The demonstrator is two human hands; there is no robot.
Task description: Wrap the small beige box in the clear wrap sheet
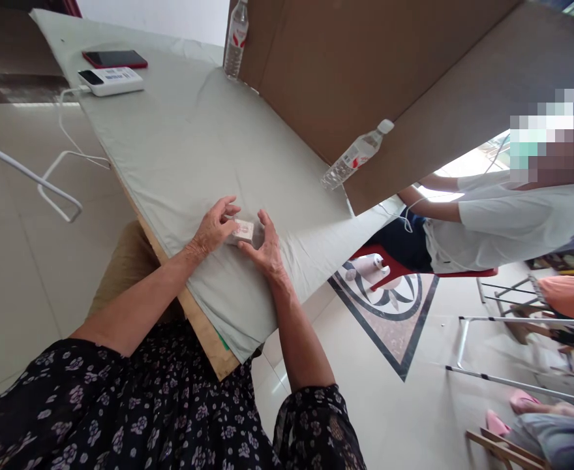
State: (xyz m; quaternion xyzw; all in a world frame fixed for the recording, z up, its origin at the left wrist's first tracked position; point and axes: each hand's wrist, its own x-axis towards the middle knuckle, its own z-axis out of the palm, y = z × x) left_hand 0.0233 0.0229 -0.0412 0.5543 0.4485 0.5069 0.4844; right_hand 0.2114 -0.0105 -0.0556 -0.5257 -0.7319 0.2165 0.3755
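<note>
A small white block with reddish print on top, which looks like a pack of playing cards (244, 230), lies on the cloth-covered table (194, 143) near its front corner. My left hand (213, 227) is at the pack's left end, thumb against it and fingers loosely curled; part of the pack is hidden there. On the other side is my right hand (267, 251), its thumb at the pack's near edge. The right fingers are raised and spread apart from the thumb, with a gap between them and the pack.
A brown cardboard panel (346, 72) stands along the far side. Water bottles stand beside it, one (237, 42) at the back and one (355, 156) closer. A phone (115, 59) and a white cabled device (118, 81) lie back left. Another person (507, 222) sits behind the panel.
</note>
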